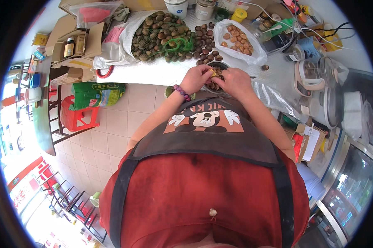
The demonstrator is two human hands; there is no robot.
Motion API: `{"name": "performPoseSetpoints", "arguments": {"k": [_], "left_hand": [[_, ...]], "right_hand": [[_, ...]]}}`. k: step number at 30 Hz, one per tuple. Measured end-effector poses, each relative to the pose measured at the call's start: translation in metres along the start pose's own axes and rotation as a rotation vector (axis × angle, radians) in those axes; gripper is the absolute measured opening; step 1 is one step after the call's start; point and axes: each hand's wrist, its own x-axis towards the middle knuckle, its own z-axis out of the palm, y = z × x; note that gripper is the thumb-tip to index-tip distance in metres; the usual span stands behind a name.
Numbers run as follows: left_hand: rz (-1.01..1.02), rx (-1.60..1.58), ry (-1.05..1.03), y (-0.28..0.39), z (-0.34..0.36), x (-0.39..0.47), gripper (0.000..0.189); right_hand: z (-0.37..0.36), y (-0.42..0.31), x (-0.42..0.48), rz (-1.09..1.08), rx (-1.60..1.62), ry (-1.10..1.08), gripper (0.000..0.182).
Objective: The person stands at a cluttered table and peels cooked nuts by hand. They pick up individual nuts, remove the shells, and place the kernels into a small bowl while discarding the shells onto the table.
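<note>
My left hand [195, 80], with a beaded bracelet on its wrist, pinches a yellowish piece that looks like a partly peeled chestnut [213, 73]. Close against it, my right hand [238, 82] has its thumb and fingertips bent inward; whether they grip anything is hidden. Both hands are over a round metal bowl [218, 90] with brown shell pieces in it. Beyond the bowl lie loose dark brown chestnuts [205, 43]. To their right, an open white plastic bag [260, 57] holds peeled chestnuts [240, 40]. A green-netted sack of chestnuts [158, 37] lies to the left.
A thin dark rod-like end [252, 77] shows beside my right hand. Cardboard boxes [95, 40] and a red ring [105, 73] sit at the table's left. Appliances, including a pink one [301, 83], and cables [293, 31] line the right. A red stool [71, 116] stands left below.
</note>
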Motion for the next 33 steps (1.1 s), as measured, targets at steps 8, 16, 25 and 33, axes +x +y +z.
{"name": "performPoseSetpoints", "arguments": {"k": [8, 16, 25, 33], "left_hand": [[-0.003, 0.123, 0.006, 0.004, -0.002, 0.002, 0.028], [-0.104, -0.021, 0.031, -0.004, -0.003, 0.009, 0.031], [-0.183, -0.653, -0.064, -0.023, -0.010, 0.012, 0.026], [-0.162, -0.663, -0.115, -0.024, -0.009, 0.010, 0.025]], "right_hand": [[0.003, 0.003, 0.003, -0.036, 0.022, -0.045, 0.037], [0.006, 0.003, 0.000, -0.084, 0.047, 0.000, 0.035], [0.010, 0.012, -0.004, 0.022, -0.045, -0.081, 0.039], [0.012, 0.013, -0.004, -0.009, 0.031, 0.034, 0.036]]}}
